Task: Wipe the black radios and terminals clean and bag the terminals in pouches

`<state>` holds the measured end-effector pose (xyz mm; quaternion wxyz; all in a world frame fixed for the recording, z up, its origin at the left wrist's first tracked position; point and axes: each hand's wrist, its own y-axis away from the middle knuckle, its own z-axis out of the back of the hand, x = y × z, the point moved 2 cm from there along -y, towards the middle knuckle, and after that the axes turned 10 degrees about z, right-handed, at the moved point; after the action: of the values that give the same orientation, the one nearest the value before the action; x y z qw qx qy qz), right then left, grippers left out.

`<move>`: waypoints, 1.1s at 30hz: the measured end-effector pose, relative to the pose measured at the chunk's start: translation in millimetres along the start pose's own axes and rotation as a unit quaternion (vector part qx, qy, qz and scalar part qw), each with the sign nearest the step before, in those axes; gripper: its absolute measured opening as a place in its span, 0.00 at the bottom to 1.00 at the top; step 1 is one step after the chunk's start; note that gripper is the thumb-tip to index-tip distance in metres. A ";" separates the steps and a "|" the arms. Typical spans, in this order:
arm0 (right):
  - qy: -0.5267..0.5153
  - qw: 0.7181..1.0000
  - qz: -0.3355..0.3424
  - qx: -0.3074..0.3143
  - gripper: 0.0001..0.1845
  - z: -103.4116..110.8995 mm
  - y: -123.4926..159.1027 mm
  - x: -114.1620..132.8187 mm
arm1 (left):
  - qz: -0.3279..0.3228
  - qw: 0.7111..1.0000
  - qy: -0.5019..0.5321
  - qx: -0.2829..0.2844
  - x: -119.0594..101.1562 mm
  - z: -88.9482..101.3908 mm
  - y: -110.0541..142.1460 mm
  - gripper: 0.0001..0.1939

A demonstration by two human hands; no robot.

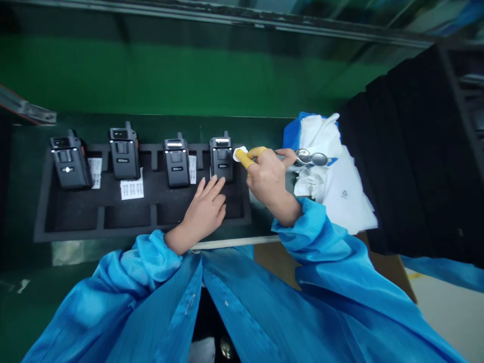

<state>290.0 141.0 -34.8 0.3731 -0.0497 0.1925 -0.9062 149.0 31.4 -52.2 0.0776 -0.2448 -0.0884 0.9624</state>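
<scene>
Four black handheld radios would be too exact a tally, so: several black handheld radios stand in a dark foam tray. The rightmost radio lies between my hands, its screen lit. My left hand has its fingers stretched out, fingertips at that radio's lower end. Yellow finger covers sit on fingers of my right hand, which pinches a small white wipe just right of this radio. Left of it is another radio with a white label sheet alongside.
Farther left are two more radios with label sheets. Right of my right hand are round metal lids, a blue box of white cloths and a white bag. Black stacked trays rise at the right.
</scene>
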 end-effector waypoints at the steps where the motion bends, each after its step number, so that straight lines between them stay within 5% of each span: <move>1: -0.011 1.000 0.003 -0.006 0.19 1.3 -7.6 5.5 | 0.000 1.000 0.010 -0.005 1.5 3.9 2.1 0.10; 8: -0.058 0.993 0.095 0.031 0.22 -14.0 -68.7 57.5 | 0.073 0.993 -0.041 -0.088 37.4 41.8 32.3 0.13; 16: -0.053 0.977 0.183 0.096 0.24 -34.5 -113.3 96.3 | 0.104 0.991 -0.049 -0.062 55.9 36.9 39.9 0.18; 26: -0.079 0.961 0.218 0.148 0.21 -27.4 -109.0 81.6 | 0.113 0.992 -0.037 -0.051 55.7 36.8 40.7 0.19; 33: -0.072 0.974 0.168 0.136 0.21 -24.6 -96.6 51.4 | 0.108 0.992 -0.031 -0.052 55.4 36.7 40.7 0.18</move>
<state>183.9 175.5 -23.0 0.5362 -0.0307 0.0458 -0.8423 78.8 -2.4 -54.3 -0.0422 -0.2269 -0.1141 0.9663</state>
